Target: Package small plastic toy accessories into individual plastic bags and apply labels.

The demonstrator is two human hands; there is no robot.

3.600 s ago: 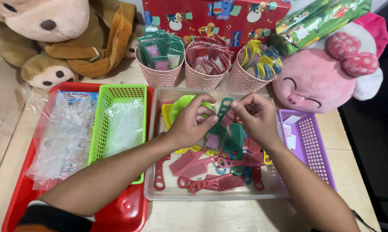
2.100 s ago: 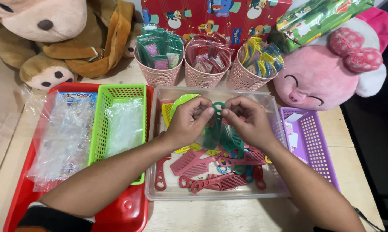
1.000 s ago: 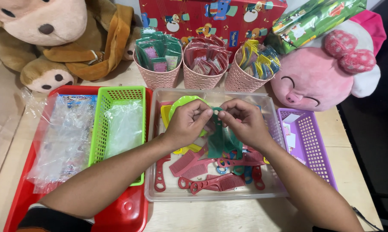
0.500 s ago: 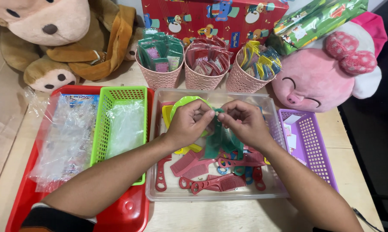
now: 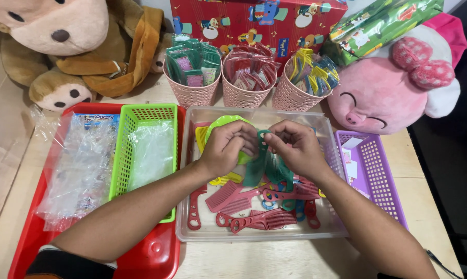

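Head view: nearest, both forearms reach into the clear tray [image 5: 192,235], where about five red combs [image 5: 254,219] lie. Above it, the left hand [image 5: 227,147] and right hand [image 5: 295,147] pinch a bunch of green combs [image 5: 264,165] between closed fingertips. To the left sits one green basket [image 5: 127,150] on one red tray [image 5: 156,256]; to the right, one purple basket [image 5: 378,175]. Farther off stand three pink cups [image 5: 244,95] of green, red and yellow packets, then one red box [image 5: 233,20].
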